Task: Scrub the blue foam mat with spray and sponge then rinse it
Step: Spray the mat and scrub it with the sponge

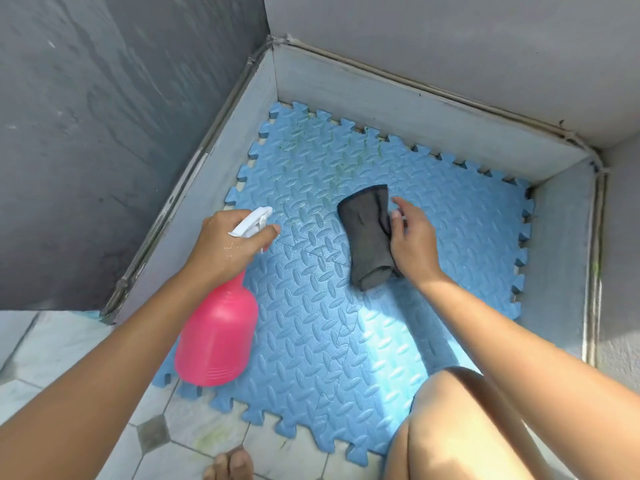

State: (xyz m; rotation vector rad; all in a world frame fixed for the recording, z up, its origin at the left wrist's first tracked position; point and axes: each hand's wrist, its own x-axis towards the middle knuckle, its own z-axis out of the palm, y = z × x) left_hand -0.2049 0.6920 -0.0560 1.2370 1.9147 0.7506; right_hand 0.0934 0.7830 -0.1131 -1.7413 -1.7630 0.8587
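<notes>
The blue foam mat (pixel 346 323), made of interlocking tiles with a ridged pattern, lies on the floor in a walled corner. Greenish stains mark its far part. My left hand (pixel 228 244) grips the white trigger head of a pink spray bottle (pixel 218 337), nozzle pointing out over the mat. A dark grey cloth-like sponge (pixel 367 233) lies folded on the mat's middle. My right hand (pixel 412 240) is at its right edge, fingers loosely spread and touching it; whether they pinch it I cannot tell.
Low grey-white ledges (pixel 415 109) and grey walls enclose the mat on three sides. Pale floor tiles (pixel 194 434) with dark diamond insets lie in front. My bare knee (pixel 460 427) is at the lower right and my toes (pixel 230 465) at the bottom edge.
</notes>
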